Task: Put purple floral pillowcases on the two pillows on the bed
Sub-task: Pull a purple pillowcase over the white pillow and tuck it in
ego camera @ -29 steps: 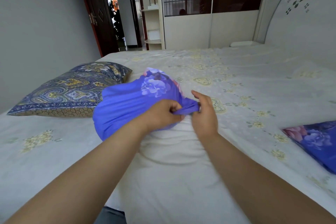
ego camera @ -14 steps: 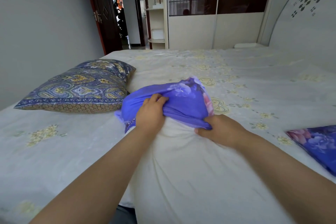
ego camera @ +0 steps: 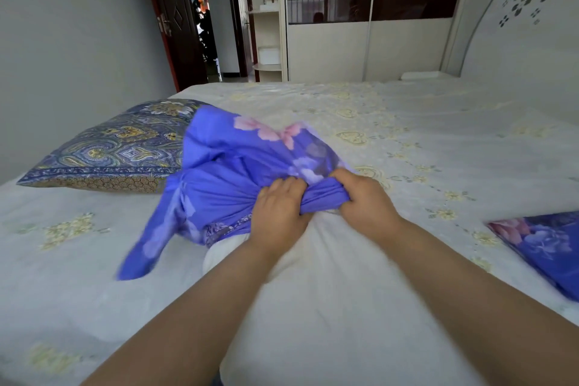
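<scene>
left hand (ego camera: 279, 213): mine, fist closed on bunched purple fabric at the far end of the bare pillow; knuckles up, fingers buried in the gather.
right hand (ego camera: 365, 202): mine, also clenched on the same gather, just right of the left hand; the two fists nearly touch, with a short twisted band of cloth between them.
purple floral pillowcase (ego camera: 238, 172): held by both hands, sits over the far end of the pillow only. Bulk of it is heaped left and far of my fists; pink and pale flowers show on the top fold. One loose flap hangs down to the near left onto the sheet, edges blurred. A patterned trim strip shows along its near edge below my left hand.
white pillow (ego camera: 329, 307): uncovered, lying lengthwise from the near edge toward my hands, under both forearms. A rounded white corner pokes out just below the case's trim, left of my left wrist.
second purple floral piece (ego camera: 545, 247): flat on the bed at the right edge, well apart from my hands; partly cut off by the frame, so can't tell if it's a case alone or a covered pillow.
paisley pillow (ego camera: 116, 147): blue and gold, far left on the bed; its right end is hidden behind the heaped purple cloth.
bed (ego camera: 438, 141): pale sheet with yellow flower print, carries everything.
headboard (ego camera: 526, 25): white, far right.
wardrobe (ego camera: 369, 28): far, with a dark band across the doors.
door (ego camera: 172, 19): dark, open, far left.
</scene>
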`<state>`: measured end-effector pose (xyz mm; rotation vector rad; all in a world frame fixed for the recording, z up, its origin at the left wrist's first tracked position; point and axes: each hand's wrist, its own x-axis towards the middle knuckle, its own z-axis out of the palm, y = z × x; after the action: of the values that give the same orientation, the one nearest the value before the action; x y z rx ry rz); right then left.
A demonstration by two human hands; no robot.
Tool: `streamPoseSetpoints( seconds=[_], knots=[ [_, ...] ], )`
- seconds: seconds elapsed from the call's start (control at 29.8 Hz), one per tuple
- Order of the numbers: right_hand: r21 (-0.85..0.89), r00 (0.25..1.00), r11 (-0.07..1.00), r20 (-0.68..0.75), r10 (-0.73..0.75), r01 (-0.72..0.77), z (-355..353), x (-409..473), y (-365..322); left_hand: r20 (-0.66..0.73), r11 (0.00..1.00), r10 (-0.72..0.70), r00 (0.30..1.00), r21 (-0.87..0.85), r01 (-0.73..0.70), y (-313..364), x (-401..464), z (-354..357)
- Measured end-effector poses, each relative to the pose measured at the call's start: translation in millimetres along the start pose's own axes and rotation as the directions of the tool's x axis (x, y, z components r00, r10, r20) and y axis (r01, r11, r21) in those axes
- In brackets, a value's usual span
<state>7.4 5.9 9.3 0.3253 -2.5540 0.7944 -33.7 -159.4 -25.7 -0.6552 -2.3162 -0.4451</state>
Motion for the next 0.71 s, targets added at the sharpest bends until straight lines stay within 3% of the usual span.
streamPoseSetpoints(
  seconds=[0.1,0.17,0.24,0.3,0.4,0.47,0.54,0.57,0.64,0.67,0.71],
  knots=[
    [-0.231,0.947,0.969,0.282,0.156,-0.091,-12,-2,-3,-0.009,0.997,0.029,1.000,0.072,-0.028,-13,-4,10],
    [-0.283,0.911,0.944,0.322,0.259,-0.168,-17,-4,4,0.005,0.999,-0.020,1.000,0.035,0.020,-18,-4,9],
    [-0.265,0.943,0.947,0.225,0.246,-0.184,-14,-6,10,-0.002,0.996,-0.073,0.997,-0.046,0.073,-21,0,1],
    [-0.167,0.981,0.967,0.008,0.195,-0.191,-5,-5,15,0.031,0.952,-0.178,0.983,-0.247,0.180,-12,6,-10],
    [0.008,0.950,0.991,-0.284,0.132,-0.136,4,8,27,0.203,0.766,-0.265,0.943,-0.549,0.334,20,4,-25],
    [0.106,0.937,0.994,-0.343,0.069,-0.035,7,18,32,0.340,0.791,-0.186,0.922,-0.505,0.346,32,2,-28],
    [0.365,0.934,0.930,-0.312,0.172,-0.049,6,20,30,0.504,0.866,-0.121,0.855,-0.368,0.340,27,5,-30],
    [0.446,0.930,0.890,-0.280,0.238,-0.094,5,17,29,0.548,0.845,-0.101,0.830,-0.392,0.362,21,8,-32],
    [0.468,0.939,0.871,-0.211,0.274,-0.149,7,11,28,0.460,0.732,-0.131,0.878,-0.553,0.399,8,19,-39],
    [0.449,0.949,0.880,-0.177,0.260,-0.157,10,7,27,0.337,0.742,-0.207,0.918,-0.558,0.372,0,27,-41],
    [0.422,0.960,0.893,-0.150,0.237,-0.154,11,4,25,0.206,0.818,-0.283,0.937,-0.458,0.348,-10,37,-45]
  ],
)
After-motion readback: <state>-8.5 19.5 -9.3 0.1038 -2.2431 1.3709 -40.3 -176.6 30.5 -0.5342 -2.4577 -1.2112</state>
